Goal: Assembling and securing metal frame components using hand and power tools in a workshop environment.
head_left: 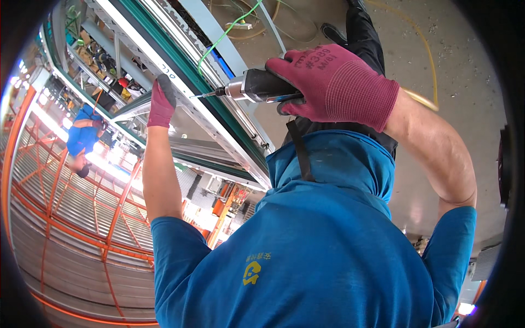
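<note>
My right hand, in a maroon knit glove with dark fingertips, is closed around a black power drill with a silver nose. The thin bit points left, its tip at or very near the face of a long white metal profile. On the far side of the bit, my left hand wears a matching glove. Its fingers are pressed together against the profile's edge, and its thumb is partly hidden. A dark green strip runs along the profile.
A green cord hangs over the frame near the drill. On the grey floor to the right lies a yellow hose. Metal bars and rails fill the left. Another person in blue stands beyond them.
</note>
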`<act>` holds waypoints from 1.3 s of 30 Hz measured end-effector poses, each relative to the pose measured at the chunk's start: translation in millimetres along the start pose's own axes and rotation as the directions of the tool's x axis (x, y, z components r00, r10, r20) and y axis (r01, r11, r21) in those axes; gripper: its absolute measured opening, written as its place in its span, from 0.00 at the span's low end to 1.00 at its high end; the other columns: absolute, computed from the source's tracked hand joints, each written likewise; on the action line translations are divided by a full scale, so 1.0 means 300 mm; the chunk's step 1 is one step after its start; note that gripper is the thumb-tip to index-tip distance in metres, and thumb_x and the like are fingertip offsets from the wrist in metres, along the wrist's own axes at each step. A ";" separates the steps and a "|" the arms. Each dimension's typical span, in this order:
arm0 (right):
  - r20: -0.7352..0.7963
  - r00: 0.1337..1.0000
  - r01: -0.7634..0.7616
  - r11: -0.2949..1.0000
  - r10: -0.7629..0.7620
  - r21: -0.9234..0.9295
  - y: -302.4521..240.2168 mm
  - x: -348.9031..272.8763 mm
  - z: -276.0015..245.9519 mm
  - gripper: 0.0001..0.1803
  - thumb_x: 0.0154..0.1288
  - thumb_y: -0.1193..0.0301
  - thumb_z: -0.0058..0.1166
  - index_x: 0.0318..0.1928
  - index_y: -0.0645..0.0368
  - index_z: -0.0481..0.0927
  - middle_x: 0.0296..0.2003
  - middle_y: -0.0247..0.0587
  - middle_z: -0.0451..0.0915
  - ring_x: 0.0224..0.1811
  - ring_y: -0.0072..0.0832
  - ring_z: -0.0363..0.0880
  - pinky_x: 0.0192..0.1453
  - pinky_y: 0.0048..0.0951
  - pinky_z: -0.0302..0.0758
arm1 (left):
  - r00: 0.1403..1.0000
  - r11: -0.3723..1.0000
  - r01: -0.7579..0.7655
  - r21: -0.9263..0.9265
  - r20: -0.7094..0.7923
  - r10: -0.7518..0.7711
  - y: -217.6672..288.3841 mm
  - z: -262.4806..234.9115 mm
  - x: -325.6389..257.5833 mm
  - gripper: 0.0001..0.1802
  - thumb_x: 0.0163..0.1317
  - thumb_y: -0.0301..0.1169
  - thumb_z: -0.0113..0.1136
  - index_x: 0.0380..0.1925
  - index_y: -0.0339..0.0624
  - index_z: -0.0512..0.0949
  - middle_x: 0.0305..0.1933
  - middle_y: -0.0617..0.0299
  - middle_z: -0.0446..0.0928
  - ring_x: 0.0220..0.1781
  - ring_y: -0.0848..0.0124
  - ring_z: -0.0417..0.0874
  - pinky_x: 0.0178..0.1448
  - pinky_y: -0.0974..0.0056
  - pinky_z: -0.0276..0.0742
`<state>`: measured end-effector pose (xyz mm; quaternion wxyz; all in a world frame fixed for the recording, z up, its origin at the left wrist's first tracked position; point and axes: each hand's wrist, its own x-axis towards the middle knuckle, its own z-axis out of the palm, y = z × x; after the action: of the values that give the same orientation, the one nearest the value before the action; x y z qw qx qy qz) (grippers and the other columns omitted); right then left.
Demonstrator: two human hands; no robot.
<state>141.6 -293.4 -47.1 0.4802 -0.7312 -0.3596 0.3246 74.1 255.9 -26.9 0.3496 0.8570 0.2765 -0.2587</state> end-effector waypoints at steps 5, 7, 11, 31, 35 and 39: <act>0.054 0.998 -0.032 0.999 0.033 -0.021 -0.008 0.010 -0.001 0.34 0.66 0.56 0.71 0.67 0.57 0.75 0.48 0.51 0.85 0.49 0.48 0.89 0.56 0.43 0.84 | 0.998 0.984 -0.004 0.180 -0.056 0.014 -0.002 0.027 0.001 0.37 0.81 0.62 0.43 0.64 0.37 0.72 0.56 0.63 0.75 0.57 0.72 0.74 0.66 0.63 0.70; 0.031 0.999 -0.020 0.999 0.021 -0.024 -0.012 0.011 -0.002 0.34 0.67 0.56 0.71 0.67 0.58 0.75 0.48 0.51 0.85 0.48 0.48 0.89 0.56 0.44 0.84 | 0.985 0.942 -0.128 0.309 -0.071 0.157 0.002 0.027 -0.004 0.43 0.78 0.68 0.43 0.55 0.32 0.74 0.44 0.62 0.77 0.45 0.72 0.75 0.54 0.63 0.75; 0.074 0.996 -0.057 0.998 0.059 -0.025 -0.018 0.019 -0.003 0.34 0.67 0.56 0.71 0.67 0.59 0.76 0.48 0.52 0.86 0.49 0.49 0.89 0.57 0.44 0.84 | 0.998 0.965 -0.058 0.257 -0.017 0.064 0.029 0.022 -0.013 0.39 0.82 0.63 0.41 0.62 0.33 0.72 0.55 0.61 0.76 0.56 0.69 0.75 0.65 0.61 0.71; 0.059 0.993 -0.101 0.994 0.104 -0.050 -0.112 0.066 -0.030 0.35 0.66 0.55 0.68 0.68 0.58 0.76 0.47 0.55 0.85 0.48 0.52 0.86 0.54 0.47 0.82 | 0.976 0.862 -0.184 0.473 -0.017 0.218 0.209 0.128 -0.067 0.24 0.84 0.45 0.45 0.54 0.32 0.76 0.50 0.35 0.82 0.53 0.39 0.84 0.59 0.49 0.77; 0.065 0.994 -0.081 0.992 0.088 -0.101 -0.131 0.071 -0.029 0.34 0.67 0.56 0.67 0.68 0.57 0.75 0.48 0.53 0.84 0.47 0.51 0.87 0.52 0.46 0.83 | 0.982 0.876 -0.152 0.458 -0.029 0.186 0.259 0.141 -0.086 0.24 0.83 0.43 0.45 0.58 0.32 0.77 0.54 0.33 0.82 0.58 0.39 0.84 0.61 0.48 0.77; 0.103 0.988 -0.098 0.982 0.116 -0.163 -0.163 0.096 -0.035 0.34 0.67 0.56 0.67 0.69 0.56 0.74 0.49 0.52 0.84 0.45 0.50 0.87 0.51 0.44 0.83 | 0.929 0.780 -0.317 0.540 0.012 0.369 0.217 0.133 -0.064 0.23 0.81 0.44 0.48 0.54 0.33 0.80 0.52 0.35 0.84 0.56 0.36 0.84 0.60 0.46 0.78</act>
<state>155.0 -260.4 -1.8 0.3819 -0.7657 -0.3706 0.3614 92.9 181.4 -9.8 0.1256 0.9670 0.0492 -0.2162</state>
